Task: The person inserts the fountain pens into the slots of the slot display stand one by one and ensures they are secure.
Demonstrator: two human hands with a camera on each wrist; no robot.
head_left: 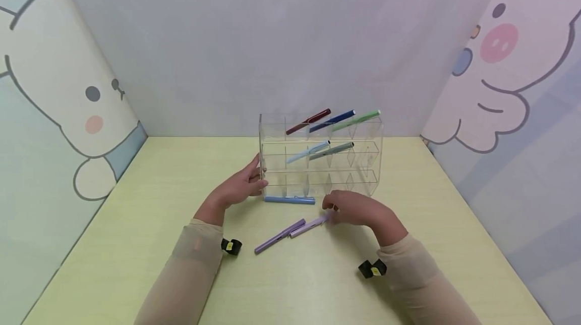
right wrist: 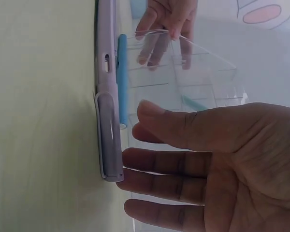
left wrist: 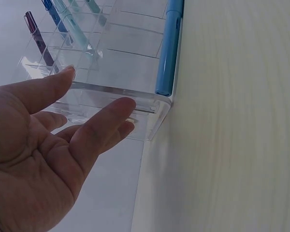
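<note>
Just below the centre of the head view, a lilac pen [head_left: 309,226], slanted on the counter [head_left: 181,173], cap end up and to the right, left end right beside a darker purple pen [head_left: 278,237]; cannot tell whether touching. Looks light, stiff and smooth, so likely to roll or slip under a fingertip, yet hardly fragile. Best pinched around the middle of the barrel, less safely by the cap alone, for fear of pulling it loose.

At the cap end, the right hand [head_left: 356,208]: fingers parted and loosely extended, thumb apart, nothing gripped, fingertips at or just beside the cap.

Higher in the frame, a clear rack [head_left: 317,190] in three tiers: seems rigid, slick, perhaps brittle; best steadied by a side wall. At its left wall, the left hand [head_left: 238,188], fingers spread and slightly bent, no firm hold evident; cannot tell how hard pressing.

Along the rack's front foot, a blue pen [head_left: 289,200]. In the upper tier, leaning right, a dark red pen [head_left: 308,121], a dark blue pen [head_left: 332,121] and a green pen [head_left: 356,121]; in the middle tier, a light blue pen [head_left: 308,152] and a grey-green pen [head_left: 332,151].

At lower left and lower right, beige sleeves [head_left: 188,264].
</note>
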